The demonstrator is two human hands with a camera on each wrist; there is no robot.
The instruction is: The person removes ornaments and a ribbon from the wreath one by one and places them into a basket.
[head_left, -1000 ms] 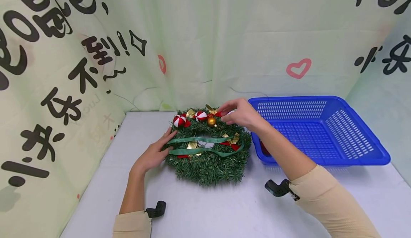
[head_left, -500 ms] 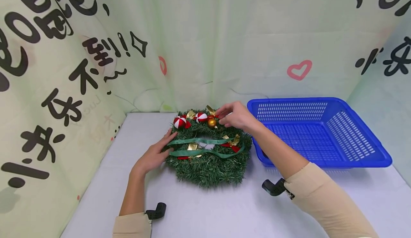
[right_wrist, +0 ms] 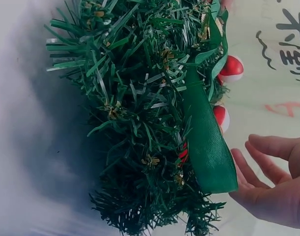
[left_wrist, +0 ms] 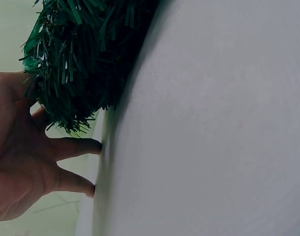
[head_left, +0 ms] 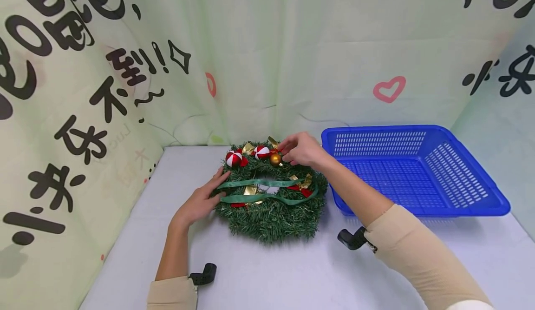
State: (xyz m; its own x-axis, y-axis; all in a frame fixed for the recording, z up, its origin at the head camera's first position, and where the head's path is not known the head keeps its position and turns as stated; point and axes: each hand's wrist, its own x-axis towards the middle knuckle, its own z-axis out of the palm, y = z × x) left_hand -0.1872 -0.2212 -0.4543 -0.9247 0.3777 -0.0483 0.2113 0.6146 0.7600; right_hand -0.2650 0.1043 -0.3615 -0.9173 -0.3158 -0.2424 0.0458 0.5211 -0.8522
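A green Christmas wreath [head_left: 267, 226] lies on the table, with red-and-white balls [head_left: 234, 158], a gold ball [head_left: 275, 159] and red and gold bows [head_left: 307, 181] on it. A green ribbon [head_left: 267, 198] loops across its front. My left hand [head_left: 201, 201] rests against the wreath's left side, fingers spread; in the left wrist view two fingertips [left_wrist: 93, 146] reach down to the table. Over the far right part of the wreath, beside the gold ball, is my right hand [head_left: 303, 151], fingers loosely bent. In the right wrist view nothing shows between those fingers [right_wrist: 267, 167].
To the right of the wreath stands a blue plastic basket [head_left: 472, 170], with my right forearm [head_left: 359, 194] passing in front of its left end. A printed curtain [head_left: 334, 68] hangs behind and beside the white table [head_left: 267, 277].
My right hand has shifted slightly left along the wreath's far edge, toward the gold ball. The left hand and the wreath have stayed in place.
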